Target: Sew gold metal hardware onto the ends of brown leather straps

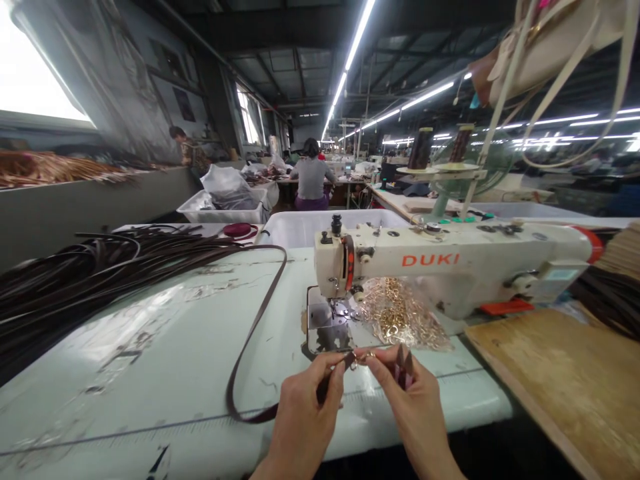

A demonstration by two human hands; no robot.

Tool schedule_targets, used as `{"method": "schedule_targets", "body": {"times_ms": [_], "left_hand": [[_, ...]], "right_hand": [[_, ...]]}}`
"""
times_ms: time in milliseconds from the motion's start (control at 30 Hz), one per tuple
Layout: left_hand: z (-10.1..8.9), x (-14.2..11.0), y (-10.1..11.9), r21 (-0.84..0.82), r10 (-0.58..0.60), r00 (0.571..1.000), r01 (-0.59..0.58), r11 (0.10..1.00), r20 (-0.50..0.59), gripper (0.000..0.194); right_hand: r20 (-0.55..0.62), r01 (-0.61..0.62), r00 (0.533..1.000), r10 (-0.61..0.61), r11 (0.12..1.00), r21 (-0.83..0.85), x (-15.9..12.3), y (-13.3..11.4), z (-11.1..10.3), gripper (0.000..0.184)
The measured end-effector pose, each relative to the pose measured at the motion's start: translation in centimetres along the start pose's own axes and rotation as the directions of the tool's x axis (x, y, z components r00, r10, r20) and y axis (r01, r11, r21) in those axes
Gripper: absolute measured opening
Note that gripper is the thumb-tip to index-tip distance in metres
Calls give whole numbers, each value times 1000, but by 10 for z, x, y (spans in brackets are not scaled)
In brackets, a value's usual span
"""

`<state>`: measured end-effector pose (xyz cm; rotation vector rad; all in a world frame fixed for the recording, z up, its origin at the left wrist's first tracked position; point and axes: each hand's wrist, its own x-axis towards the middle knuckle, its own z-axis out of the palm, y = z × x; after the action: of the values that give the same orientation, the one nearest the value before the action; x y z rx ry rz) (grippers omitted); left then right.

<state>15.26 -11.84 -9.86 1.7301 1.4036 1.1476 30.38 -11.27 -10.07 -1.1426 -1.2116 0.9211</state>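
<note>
My left hand (306,412) pinches the end of a dark brown strap (255,323), whose length loops back across the table to the pile on the left. My right hand (413,403) holds a small gold metal clasp (369,356) between thumb and finger, right at the strap's end. Tucked in the same hand are thread snips (403,363), their two dark blades pointing up. Both hands are close together in front of the needle plate (325,327) of a white sewing machine (390,257). Whether the strap passes through the clasp's ring is too small to tell.
A clear bag of gold clasps (400,313) lies under the machine arm. Many dark straps (100,267) cover the table's left side. A wooden board (560,380) stands at right, a white bin (290,227) behind. Another person (311,177) sits farther back.
</note>
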Motion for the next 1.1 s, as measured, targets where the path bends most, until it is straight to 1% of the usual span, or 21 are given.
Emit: {"method": "schedule_targets", "body": {"times_ms": [100,167,233,267,300,367,433,500,567,633,700,733,767,800,900,933,967,1033,1067,1100], "left_hand": [[-4,1,2,-60,-55,997,58,996,55,27],[-6,3,4,-111,-84,990,97,989,115,29],[-8,4,6,-145,-89,984,112,983,154,30],[-8,4,7,-153,-84,984,108,982,155,30],[-8,4,8,-154,-76,987,98,983,144,30],[-6,2,8,-136,-51,994,64,989,94,28],[-2,-1,6,-89,-15,999,18,996,30,24],[3,-6,2,-10,58,998,-58,998,-35,19],[7,-9,-2,79,170,981,-162,984,-98,16],[10,-12,-4,145,266,954,-246,958,-141,14],[11,-13,-4,182,315,934,-284,941,-170,12],[11,-13,-4,203,329,927,-292,935,-180,11],[11,-14,-4,230,346,918,-300,926,-196,11],[12,-14,-4,263,371,905,-314,912,-210,11],[15,-15,-7,365,456,862,-360,859,-223,13],[16,-15,-9,394,482,847,-374,840,-224,13],[17,-15,-11,416,502,836,-384,824,-221,14],[19,-15,-15,444,524,824,-394,804,-216,15],[19,-14,-16,442,524,825,-397,804,-212,14],[18,-14,-17,421,508,836,-392,818,-209,13]], "right_hand": [[-11,92,996,-93,995,-38,0,4,-2,19],[37,178,984,-175,981,-79,1,8,-5,14],[124,300,950,-287,947,-111,2,11,-8,9],[167,371,922,-350,921,-119,3,12,-10,5],[198,437,890,-410,891,-125,4,13,-10,3],[212,530,842,-497,834,-154,3,13,-10,8],[176,579,815,-552,787,-213,-1,13,-8,14],[149,621,781,-607,728,-290,-5,12,-7,20],[194,682,724,-662,643,-347,-8,12,-9,28],[281,739,666,-691,561,-372,-9,11,-13,36],[352,773,628,-694,503,-387,-9,12,-16,41],[367,781,617,-697,483,-395,-9,13,-17,42],[365,777,619,-695,476,-411,-10,14,-18,42],[350,759,638,-686,484,-435,-11,15,-18,41],[289,661,737,-611,561,-498,-19,19,-12,32],[291,639,760,-581,587,-498,-22,19,-10,30],[305,630,772,-558,607,-484,-25,20,-7,29],[331,624,781,-529,642,-446,-29,20,-3,27],[333,618,786,-520,656,-435,-29,20,-3,26],[331,609,793,-511,667,-429,-29,19,-3,25]]}}
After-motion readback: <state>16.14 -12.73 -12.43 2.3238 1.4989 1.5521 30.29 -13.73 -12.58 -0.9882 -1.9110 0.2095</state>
